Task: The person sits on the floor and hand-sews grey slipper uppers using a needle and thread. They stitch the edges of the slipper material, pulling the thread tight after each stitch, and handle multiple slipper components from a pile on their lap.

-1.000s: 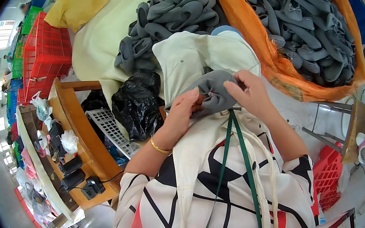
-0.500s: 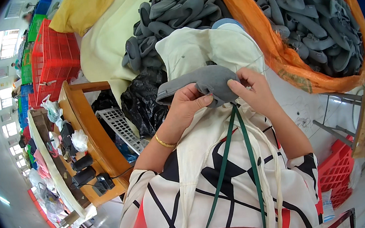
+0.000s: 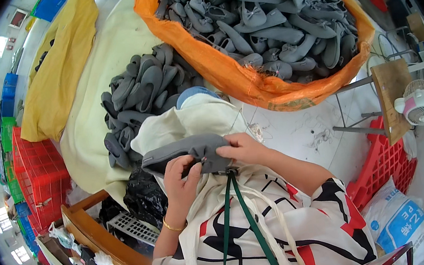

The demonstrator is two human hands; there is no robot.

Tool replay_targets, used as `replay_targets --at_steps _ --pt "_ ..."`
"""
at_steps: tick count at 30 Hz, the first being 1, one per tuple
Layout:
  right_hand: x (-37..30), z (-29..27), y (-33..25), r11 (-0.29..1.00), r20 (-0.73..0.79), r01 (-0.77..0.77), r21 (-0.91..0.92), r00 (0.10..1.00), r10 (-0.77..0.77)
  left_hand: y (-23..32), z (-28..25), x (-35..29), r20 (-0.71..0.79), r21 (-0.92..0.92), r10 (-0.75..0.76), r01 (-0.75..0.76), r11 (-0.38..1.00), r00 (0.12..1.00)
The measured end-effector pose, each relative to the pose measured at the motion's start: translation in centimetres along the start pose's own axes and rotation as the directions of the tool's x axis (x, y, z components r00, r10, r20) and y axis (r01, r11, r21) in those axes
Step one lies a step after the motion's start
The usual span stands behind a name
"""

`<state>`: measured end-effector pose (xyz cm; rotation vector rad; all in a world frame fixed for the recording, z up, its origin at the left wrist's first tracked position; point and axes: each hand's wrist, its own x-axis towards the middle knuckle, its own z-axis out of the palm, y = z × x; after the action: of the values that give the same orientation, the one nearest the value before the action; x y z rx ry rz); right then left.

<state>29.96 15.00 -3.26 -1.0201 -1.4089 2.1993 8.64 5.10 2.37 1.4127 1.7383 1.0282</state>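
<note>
A grey soft fabric shoe (image 3: 185, 147), with a gathered, bow-like detail near one end, lies sideways over my lap. My right hand (image 3: 250, 148) grips its right end, thumb on the near side. With its fingers bent against the gathered part, my left hand (image 3: 180, 183) pinches the fabric; a small light and reddish spot shows by the fingertips. A cream apron (image 3: 189, 119) covers my lap beneath the shoe. Beyond it a heap of similar grey shoes (image 3: 138, 91) rests on a pale yellow sheet (image 3: 83, 116).
A big orange sack (image 3: 270, 91) full of grey shoes (image 3: 283, 23) stands far right of centre. At right are a wooden stool (image 3: 396, 99), a small fan (image 3: 421, 102), and a red crate (image 3: 385, 164). A wooden desk (image 3: 94, 229) and red baskets (image 3: 42, 174) stand left.
The view has swung right, so the heap and sack appear farther left. Both hands still hold the shoe; my left fingers have shifted onto its gathered part.
</note>
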Motion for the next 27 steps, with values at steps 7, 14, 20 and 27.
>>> replay_targets --at_steps 7,14,20,27 --pt "3.6 -10.7 -9.4 0.915 -0.399 0.318 0.248 0.894 -0.203 -2.0 -1.3 0.5 -0.118 -0.189 -0.085 0.061 0.98 0.989" --pt "9.1 -15.6 -16.0 0.794 -0.599 0.576 -0.194 0.571 -0.561 -2.7 -0.4 0.8 -0.07 -0.232 -0.137 0.117 0.966 0.988" --pt "7.6 -9.8 -4.2 0.929 -0.559 0.37 -0.011 0.768 -0.312 -3.6 -2.4 0.5 -0.043 0.046 -0.213 0.215 0.975 0.976" --pt "3.7 -5.4 -0.4 0.977 -0.469 0.207 0.057 0.869 -0.157 -8.5 -2.0 1.7 0.001 0.149 -0.136 0.134 0.98 0.991"
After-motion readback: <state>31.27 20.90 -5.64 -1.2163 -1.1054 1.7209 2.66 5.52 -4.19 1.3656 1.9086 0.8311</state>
